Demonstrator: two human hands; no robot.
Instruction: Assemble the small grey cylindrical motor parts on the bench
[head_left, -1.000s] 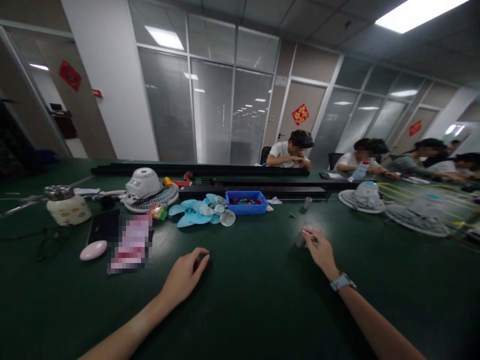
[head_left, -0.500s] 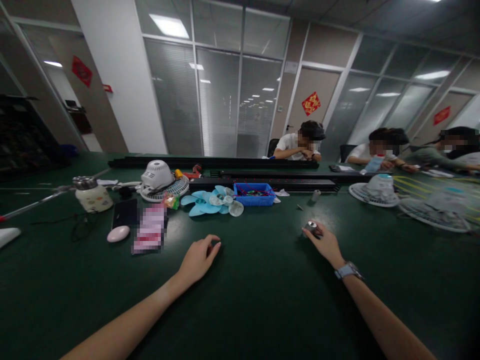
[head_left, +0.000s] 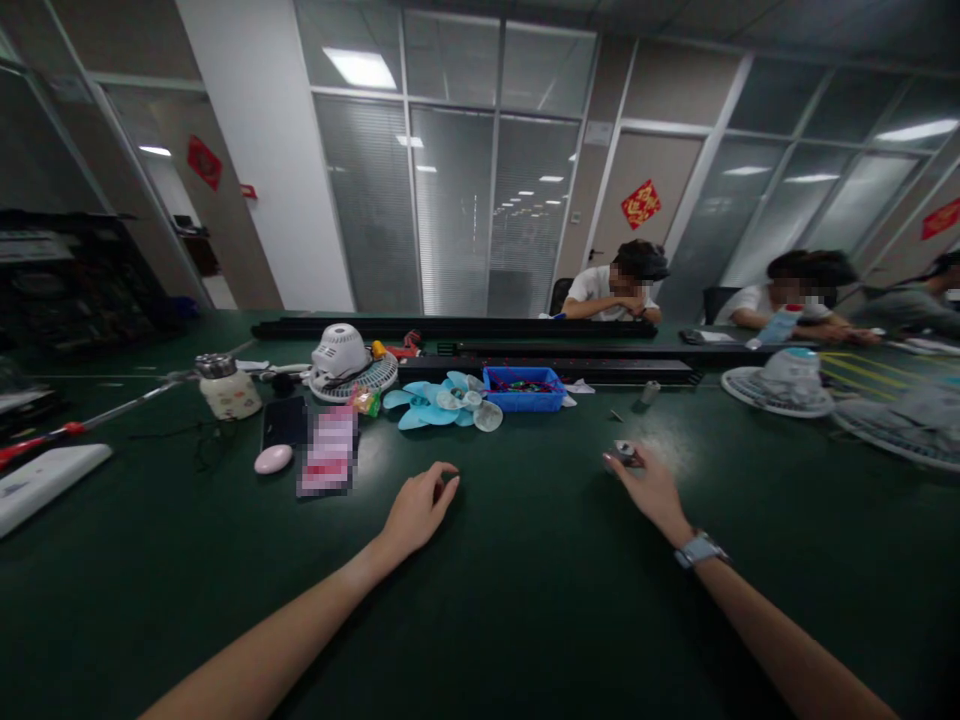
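My right hand (head_left: 651,492), with a watch on its wrist, has its thumb and fingers closed round a small metal cylinder (head_left: 624,449) low over the table. Part of that cylinder is hidden by the fingers, so its exact kind is unclear. A similar small grey cylinder (head_left: 650,393) stands farther back, with a thin small piece (head_left: 616,416) lying to its left. My left hand (head_left: 417,512) rests on the green tabletop (head_left: 517,570), thumb and index finger apart, nothing visible in it. Beyond it are light-blue fan blades (head_left: 427,404) and a blue bin (head_left: 525,398) of wires and small parts.
At left are a pink mouse-shaped object (head_left: 273,459), a dark phone-like slab (head_left: 285,424), a jar (head_left: 228,390) and a white fan housing (head_left: 341,352). Long black rails (head_left: 555,372) cross the back. More fan parts (head_left: 787,385) lie right; several people sit across.
The view has turned slightly left, shifting the background rightward. The cylinder in my right hand appears tilted differently. My left hand stays near the same spot on the table.
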